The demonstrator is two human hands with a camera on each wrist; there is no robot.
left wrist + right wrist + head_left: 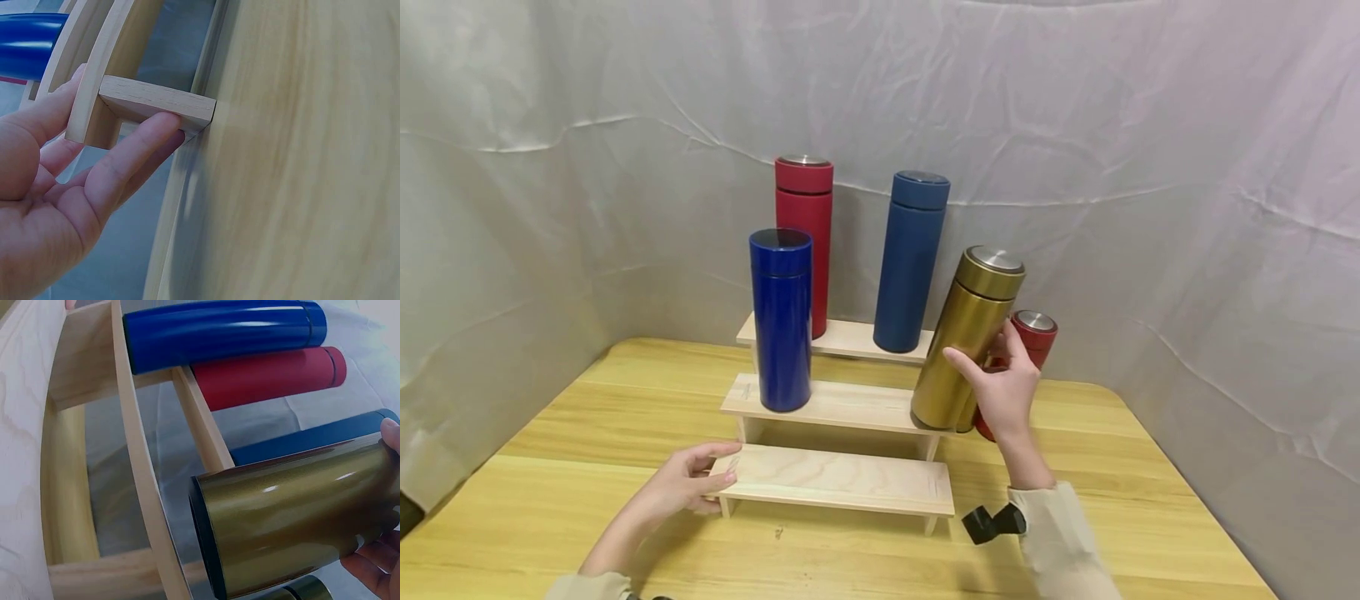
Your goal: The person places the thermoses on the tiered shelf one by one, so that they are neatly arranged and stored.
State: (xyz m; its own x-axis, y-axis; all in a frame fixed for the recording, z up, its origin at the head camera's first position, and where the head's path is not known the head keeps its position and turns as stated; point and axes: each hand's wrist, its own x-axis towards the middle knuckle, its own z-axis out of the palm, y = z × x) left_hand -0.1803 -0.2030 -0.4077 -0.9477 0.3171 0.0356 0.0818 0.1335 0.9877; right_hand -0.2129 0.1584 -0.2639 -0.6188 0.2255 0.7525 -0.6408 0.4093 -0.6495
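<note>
Three pale steps make up the wooden stand (838, 478) on the surface (1112, 492) in front of me. Reading it like a clock, the left hand (685, 481) sits at eight, thumb and fingers pinching the lowest step's end. At two, the right hand (1006, 387) grips a gold bottle (958, 346), tilted, its base by the middle step's right end; whether they touch I can't tell. A shiny blue bottle (782, 333) stands at eleven, a tall red bottle (816, 217) behind it, and a matte blue bottle (912, 267) at one.
</note>
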